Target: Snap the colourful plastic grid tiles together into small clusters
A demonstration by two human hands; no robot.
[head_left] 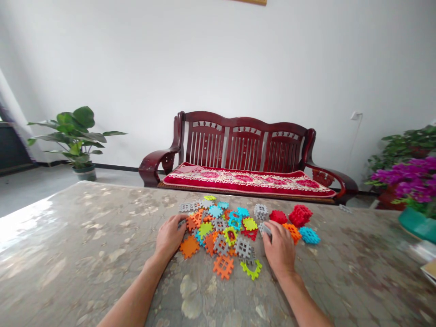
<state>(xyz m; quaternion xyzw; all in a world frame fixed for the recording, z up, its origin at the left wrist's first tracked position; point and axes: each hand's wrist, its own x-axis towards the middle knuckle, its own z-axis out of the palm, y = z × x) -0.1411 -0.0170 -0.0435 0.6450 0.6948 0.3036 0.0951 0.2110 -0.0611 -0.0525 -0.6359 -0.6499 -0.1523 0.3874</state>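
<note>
Two bare hands flank a loose heap of notched tiles [205, 229] in the head view, set toward the far edge of the table [190, 304]. The left hand [170, 237] rests at the heap's left border, tiles lying rightward from its curled fingers; whether they grip one I cannot tell. The right hand [281, 250] has a grey tile [263, 228] between thumb and fingers, with the heap to its left; it is the nearer hand to the grey stack [261, 211], the red stack [301, 215] and the blue stack [309, 235], all nearer the table's far edge. The tiles are plastic-looking squares with toothed rims, some solid, others windowed, so no long axis stands out. The tabletop is glossy, patterned with pale blooms.
</note>
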